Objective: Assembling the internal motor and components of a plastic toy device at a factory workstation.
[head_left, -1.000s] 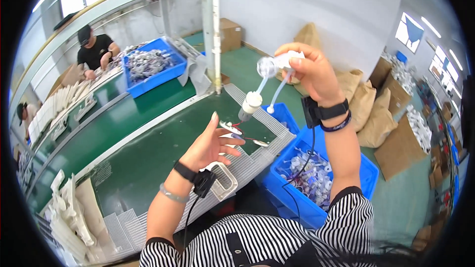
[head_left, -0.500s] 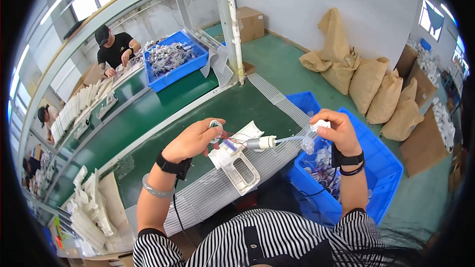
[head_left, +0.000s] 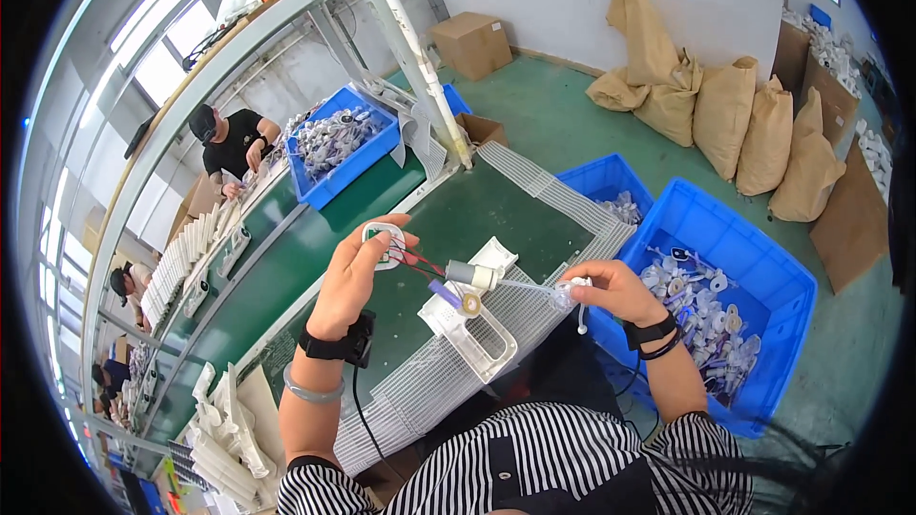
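My left hand point(head_left: 351, 277) grips a white oval-framed part point(head_left: 385, 246) with some green inside. Red and black wires run from it to a grey cylinder with a white end point(head_left: 471, 275), probably a small motor, and toward a purple-wrapped cylinder point(head_left: 445, 293). In my right hand point(head_left: 618, 292) is a small white and clear plastic fitting point(head_left: 571, 294), joined to the grey cylinder by a thin clear tube. Below these parts, a white plastic shell with a handle-like loop point(head_left: 485, 355) lies at the bench's near edge, partly over the white mesh point(head_left: 412, 405).
A large blue bin point(head_left: 797, 324) of loose parts stands at right, a smaller one point(head_left: 596, 172) behind it. White shells point(head_left: 221, 443) are heaped at left. Across the green bench, a person point(head_left: 234, 143) works beside another blue bin point(head_left: 348, 172). Brown sacks point(head_left: 725, 124) line the wall.
My right hand has come left and down with the fitting, away from the blue bin. The purple cylinder now stands out above the shell. The whole view has shifted.
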Demonstrator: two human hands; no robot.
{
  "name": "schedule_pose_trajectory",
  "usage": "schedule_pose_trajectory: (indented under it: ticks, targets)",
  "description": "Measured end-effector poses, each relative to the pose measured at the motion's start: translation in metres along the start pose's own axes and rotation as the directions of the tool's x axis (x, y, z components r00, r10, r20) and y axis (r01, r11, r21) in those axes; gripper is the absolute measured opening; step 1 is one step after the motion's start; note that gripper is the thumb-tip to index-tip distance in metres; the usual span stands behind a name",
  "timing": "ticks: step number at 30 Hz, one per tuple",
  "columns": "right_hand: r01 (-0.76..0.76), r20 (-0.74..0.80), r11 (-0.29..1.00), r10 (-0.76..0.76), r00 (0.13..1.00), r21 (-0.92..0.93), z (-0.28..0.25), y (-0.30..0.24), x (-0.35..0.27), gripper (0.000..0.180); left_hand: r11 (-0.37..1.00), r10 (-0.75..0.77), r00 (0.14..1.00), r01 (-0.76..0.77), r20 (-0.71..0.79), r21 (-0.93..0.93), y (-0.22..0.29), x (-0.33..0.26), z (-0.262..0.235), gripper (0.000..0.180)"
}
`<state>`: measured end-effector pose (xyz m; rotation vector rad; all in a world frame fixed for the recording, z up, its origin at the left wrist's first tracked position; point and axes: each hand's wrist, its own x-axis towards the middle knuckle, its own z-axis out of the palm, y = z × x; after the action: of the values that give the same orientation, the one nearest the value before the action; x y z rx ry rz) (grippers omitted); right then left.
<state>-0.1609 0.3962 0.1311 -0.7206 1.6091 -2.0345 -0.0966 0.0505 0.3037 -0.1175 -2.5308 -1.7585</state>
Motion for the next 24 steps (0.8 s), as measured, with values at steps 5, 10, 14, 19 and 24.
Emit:
schedule_pose_trajectory:
  ticks: [5,10,14,19,24]
  targets:
    - [0.01,0.004,1.0,-0.01,1.0,0.009,0.002,0.012,-0.01,0.028,0.979,0.1,0.994,-0.089,-0.051,0.182,0.01,0.001,-0.001,0.041]
    - [-0.074,0.085,0.994,0.08,0.993,-0.075,0.002,0.023,-0.014,0.025,0.976,-0.049,0.999,0.049,0.004,-0.21,0.023,-0.003,0.007,0.043]
    - [-0.065,0.083,0.992,0.074,0.994,-0.105,0.01,0.024,-0.011,0.028,0.982,-0.019,0.998,0.031,0.064,-0.187,0.03,-0.002,0.009,0.044]
    - [0.045,0.324,0.976,0.027,0.946,-0.214,0.021,0.033,-0.002,0.045,0.986,-0.103,0.981,0.123,0.162,-0.114,0.061,-0.001,0.027,0.045]
    - [-0.168,0.574,0.95,-0.013,0.819,0.262,0.06,0.024,0.013,0.073,0.986,-0.106,0.963,0.135,0.246,-0.103,0.074,-0.001,0.036,0.044]
